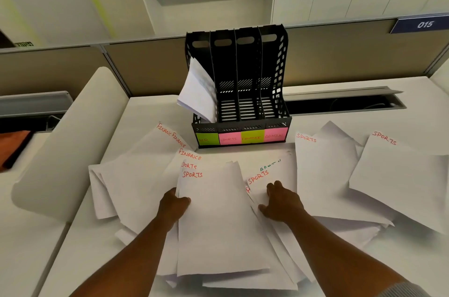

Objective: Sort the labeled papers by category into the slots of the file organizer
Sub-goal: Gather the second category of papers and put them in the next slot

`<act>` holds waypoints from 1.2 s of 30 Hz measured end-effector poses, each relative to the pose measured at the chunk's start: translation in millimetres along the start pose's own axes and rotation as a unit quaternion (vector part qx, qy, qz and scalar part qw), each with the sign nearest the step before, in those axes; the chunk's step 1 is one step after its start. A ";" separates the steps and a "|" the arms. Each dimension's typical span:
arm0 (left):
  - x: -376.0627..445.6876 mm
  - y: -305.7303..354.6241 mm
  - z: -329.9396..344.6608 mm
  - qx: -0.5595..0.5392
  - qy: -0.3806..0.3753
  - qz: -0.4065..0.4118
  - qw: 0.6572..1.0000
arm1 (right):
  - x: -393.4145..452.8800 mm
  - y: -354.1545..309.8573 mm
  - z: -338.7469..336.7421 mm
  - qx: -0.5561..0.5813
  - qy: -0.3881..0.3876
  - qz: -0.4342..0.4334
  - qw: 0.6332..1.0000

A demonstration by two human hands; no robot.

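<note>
Left hand (173, 207) grip pinching 9 o'clock edge of white SPORTS-labelled paper sheets (218, 224) at counter centre; right hand (281, 202) flat on neighbouring sheet, grasping nothing. Sheets thin, floppy, slippery: support long edge.

Labeled white papers (323, 175) strewn before black four-slot organizer (239, 83)

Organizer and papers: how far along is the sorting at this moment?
Early. Done: only the leftmost slot of the organizer holds papers; the other three look empty. In hand: the left hand grips a SPORTS stack, while the right hand rests on another SPORTS sheet. Left: FINANCE, SPORTS and ADMIN sheets cover the desk.
</note>
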State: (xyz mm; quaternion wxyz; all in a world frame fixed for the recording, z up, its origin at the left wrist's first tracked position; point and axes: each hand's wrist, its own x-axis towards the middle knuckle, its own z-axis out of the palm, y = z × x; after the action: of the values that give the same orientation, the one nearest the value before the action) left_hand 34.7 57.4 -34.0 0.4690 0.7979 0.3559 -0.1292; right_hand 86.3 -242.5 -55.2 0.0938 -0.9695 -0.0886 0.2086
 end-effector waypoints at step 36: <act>-24.3 22.5 30.8 -0.081 -0.034 0.047 0.995 | -5.1 -74.9 -49.0 0.593 -0.190 -0.034 0.781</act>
State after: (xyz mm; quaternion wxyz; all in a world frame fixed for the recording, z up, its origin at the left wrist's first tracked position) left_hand 36.8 13.7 -22.4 0.5494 0.7685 0.3108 -0.1047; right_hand 92.5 -178.2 7.0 0.6389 -0.6592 0.0035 0.3964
